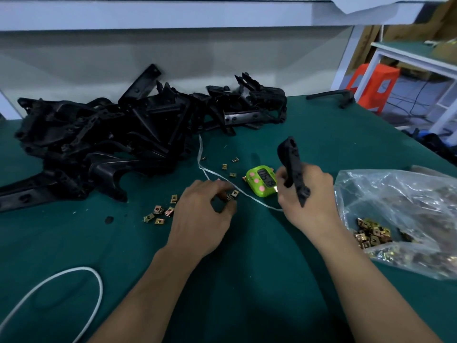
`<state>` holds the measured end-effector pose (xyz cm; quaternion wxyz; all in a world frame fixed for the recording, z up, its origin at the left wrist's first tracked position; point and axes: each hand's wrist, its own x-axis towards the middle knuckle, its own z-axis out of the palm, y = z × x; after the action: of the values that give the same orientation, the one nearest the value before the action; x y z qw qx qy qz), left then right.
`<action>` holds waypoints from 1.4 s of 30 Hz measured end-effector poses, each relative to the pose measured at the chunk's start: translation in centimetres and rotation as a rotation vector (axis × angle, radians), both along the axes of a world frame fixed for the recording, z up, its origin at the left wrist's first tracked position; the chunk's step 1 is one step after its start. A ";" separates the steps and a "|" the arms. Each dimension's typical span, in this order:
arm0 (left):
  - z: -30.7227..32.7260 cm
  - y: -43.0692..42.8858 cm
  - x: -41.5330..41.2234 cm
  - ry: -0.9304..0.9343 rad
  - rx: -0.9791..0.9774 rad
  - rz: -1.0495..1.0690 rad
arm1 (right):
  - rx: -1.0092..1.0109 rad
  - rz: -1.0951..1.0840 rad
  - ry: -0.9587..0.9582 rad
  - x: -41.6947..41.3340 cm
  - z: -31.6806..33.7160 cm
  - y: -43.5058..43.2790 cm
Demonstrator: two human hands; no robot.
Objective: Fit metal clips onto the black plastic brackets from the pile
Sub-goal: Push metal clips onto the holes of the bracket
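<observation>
Right hand: gripped one black bracket, tilted above the table. Left hand: pinched a metal clip at table level. Bracket pile: filled the rear left. Clip bag: lay at the right edge. Green surface showed between the forearms.

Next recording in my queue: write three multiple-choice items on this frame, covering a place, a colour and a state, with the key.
1. Where is the clear bag of clips? A. right of the right hand B. on the bracket pile C. at the far left
2. The timer is: A. orange B. green C. white
3. The right hand holds: A. nothing B. a cord C. a black bracket
Key: 1 A, the bag lies just beyond that wrist; 2 B, green with pink buttons; 3 C, fingers curl round it.
</observation>
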<state>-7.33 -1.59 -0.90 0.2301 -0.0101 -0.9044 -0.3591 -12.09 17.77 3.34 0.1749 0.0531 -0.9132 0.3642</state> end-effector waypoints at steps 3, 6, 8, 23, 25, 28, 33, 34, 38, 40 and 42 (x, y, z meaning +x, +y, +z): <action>0.5 0.3 0.5 -0.010 0.053 -0.071 | -0.282 0.071 -0.071 1.2 0.3 -2.8; 0.9 0.7 0.6 -0.007 0.159 -0.141 | -0.318 0.187 -0.172 1.9 -0.1 -3.8; 0.9 0.7 0.5 -0.013 0.239 -0.160 | -0.386 0.219 -0.213 1.8 -0.1 -3.9; 1.2 0.9 0.3 -0.126 0.633 -0.158 | -0.627 0.357 -0.400 0.8 -0.1 -2.5; 1.2 1.3 0.5 -0.111 0.594 -0.100 | -0.673 0.327 -0.367 1.0 -0.1 -2.8; 1.4 1.2 0.6 -0.088 0.589 -0.098 | -0.675 0.306 -0.342 1.0 -0.2 -3.0; 2.0 -0.2 0.3 -0.140 0.687 -0.308 | -0.538 0.448 -0.506 0.8 0.7 -1.9; 2.0 -0.5 0.2 -0.142 0.709 -0.330 | -0.512 0.491 -0.560 0.8 0.8 -1.7; 1.8 -1.2 0.0 -0.151 0.621 -0.289 | -0.464 0.472 -0.563 1.1 0.6 -2.1; 1.7 -1.0 0.1 -0.137 0.581 -0.240 | -0.453 0.417 -0.477 1.4 0.4 -2.5; 1.5 -0.8 0.2 -0.114 0.580 -0.180 | -0.448 0.379 -0.429 1.4 0.3 -2.6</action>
<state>-7.14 -2.40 0.63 0.1393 -0.0039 -0.7711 -0.6212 -10.73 15.22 3.66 -0.0841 0.1043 -0.8006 0.5840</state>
